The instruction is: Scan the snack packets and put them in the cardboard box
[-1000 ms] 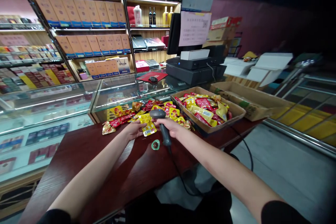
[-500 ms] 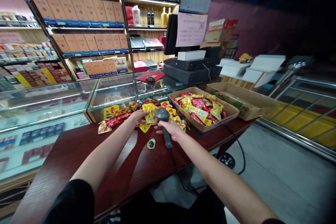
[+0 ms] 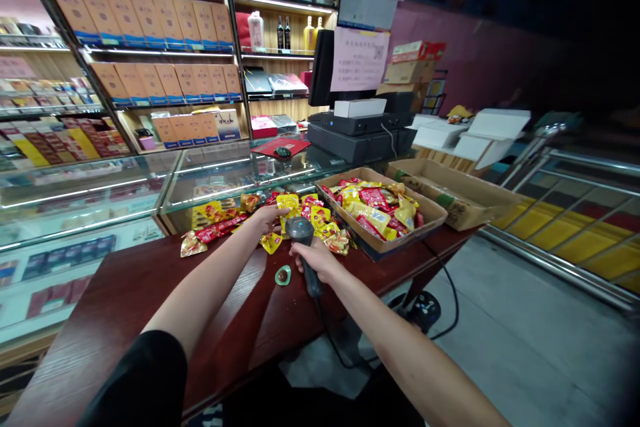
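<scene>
shelves of boxed goods (image 3: 150,33) and bottles (image 3: 283,33) rise behind a glass display case (image 3: 90,193) in a dim shop, and a dark red wooden surface (image 3: 100,307) runs along the front of that case. taking the cardboard tray (image 3: 400,230) on the surface as the landmark, a heap of loose yellow and red snack packets (image 3: 220,223) spreads to its left, and the tray itself is packed with similar packets (image 3: 375,207). a flatter cardboard box (image 3: 450,207) sits just right of the tray, with a point-of-sale terminal (image 3: 360,137) behind it. left of the tray, the left hand (image 3: 265,217) is open, its fingers stretched out to a yellow packet (image 3: 289,208) in the heap. the right hand (image 3: 315,260) is closed around the grip of a corded barcode scanner (image 3: 300,230), near the tray's front corner, with a small green oval item (image 3: 283,275) just beside it on the surface; its contents are too small to tell. the scanner's black cable (image 3: 327,337) drops over the surface edge, so a snag could drag on the scanner or tug it from the hand. glossy, overlapping wrappers could cause glare or a misread, and a careless sweep of either arm could push packets off the surface.
</scene>
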`<state>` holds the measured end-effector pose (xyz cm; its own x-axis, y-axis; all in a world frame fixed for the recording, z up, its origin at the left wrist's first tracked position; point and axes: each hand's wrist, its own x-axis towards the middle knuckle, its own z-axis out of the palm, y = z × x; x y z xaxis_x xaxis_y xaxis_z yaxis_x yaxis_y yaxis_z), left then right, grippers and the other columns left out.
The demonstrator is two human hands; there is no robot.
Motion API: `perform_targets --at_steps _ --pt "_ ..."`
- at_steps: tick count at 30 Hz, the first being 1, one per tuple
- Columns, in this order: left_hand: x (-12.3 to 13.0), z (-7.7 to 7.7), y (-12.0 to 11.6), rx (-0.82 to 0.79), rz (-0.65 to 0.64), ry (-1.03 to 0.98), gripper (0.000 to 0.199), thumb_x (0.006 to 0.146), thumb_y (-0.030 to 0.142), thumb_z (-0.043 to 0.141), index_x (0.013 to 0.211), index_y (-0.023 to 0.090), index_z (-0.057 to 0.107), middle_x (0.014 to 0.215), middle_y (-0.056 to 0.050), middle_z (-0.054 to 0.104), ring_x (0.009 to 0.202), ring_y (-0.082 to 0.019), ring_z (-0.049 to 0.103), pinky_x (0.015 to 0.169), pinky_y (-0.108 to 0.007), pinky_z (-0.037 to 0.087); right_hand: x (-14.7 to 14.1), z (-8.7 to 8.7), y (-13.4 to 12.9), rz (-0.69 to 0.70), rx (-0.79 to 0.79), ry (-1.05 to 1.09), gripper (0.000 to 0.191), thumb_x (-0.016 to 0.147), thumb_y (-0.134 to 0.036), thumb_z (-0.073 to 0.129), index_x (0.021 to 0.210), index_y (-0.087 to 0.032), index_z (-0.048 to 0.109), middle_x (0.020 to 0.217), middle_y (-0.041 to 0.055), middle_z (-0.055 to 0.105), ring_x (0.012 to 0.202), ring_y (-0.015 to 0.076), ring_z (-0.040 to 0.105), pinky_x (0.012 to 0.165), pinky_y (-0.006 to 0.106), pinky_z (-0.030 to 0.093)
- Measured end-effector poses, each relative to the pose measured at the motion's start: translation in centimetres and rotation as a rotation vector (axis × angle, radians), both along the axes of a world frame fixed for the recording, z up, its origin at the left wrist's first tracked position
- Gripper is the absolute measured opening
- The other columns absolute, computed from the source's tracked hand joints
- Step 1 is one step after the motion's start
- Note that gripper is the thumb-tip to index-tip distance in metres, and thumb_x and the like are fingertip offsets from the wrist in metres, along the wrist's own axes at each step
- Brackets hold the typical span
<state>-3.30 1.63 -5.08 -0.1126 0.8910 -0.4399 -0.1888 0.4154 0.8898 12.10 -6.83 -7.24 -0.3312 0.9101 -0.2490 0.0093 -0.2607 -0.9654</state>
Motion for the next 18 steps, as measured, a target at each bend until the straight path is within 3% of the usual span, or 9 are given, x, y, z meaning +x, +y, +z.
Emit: perform_targets --at_steps 8,18 --pt "-0.8 1.0 0.4 0.017 -0.008 -0.014 0.029 0.063 0.020 0.080 0.084 0.019 0.061 0.077 0.000 0.067 0.061 -0.010 0.059 0.054 -0.021 0.048 -0.5 0.7 0.3 -0.003 -0.001 -0.047 0.012 0.067 -0.018 0.058 0.055 -0.016 0.055 0.039 -0.0018 0.048 0.033 0.0096 0.043 0.035 0.021 0.037" --pt "-1.4 0.3 1.0 0.023 -0.003 -0.006 0.031 0.064 0.022 0.079 0.089 0.019 0.062 0.084 -0.002 0.068 0.068 -0.013 0.062 0.060 -0.023 0.049 -0.8 1.9 -0.3 0.006 -0.012 -0.030 0.015 0.068 -0.016 0.059 0.053 -0.018 0.054 0.039 -0.0016 0.049 0.035 0.0094 0.042 0.035 0.022 0.036"
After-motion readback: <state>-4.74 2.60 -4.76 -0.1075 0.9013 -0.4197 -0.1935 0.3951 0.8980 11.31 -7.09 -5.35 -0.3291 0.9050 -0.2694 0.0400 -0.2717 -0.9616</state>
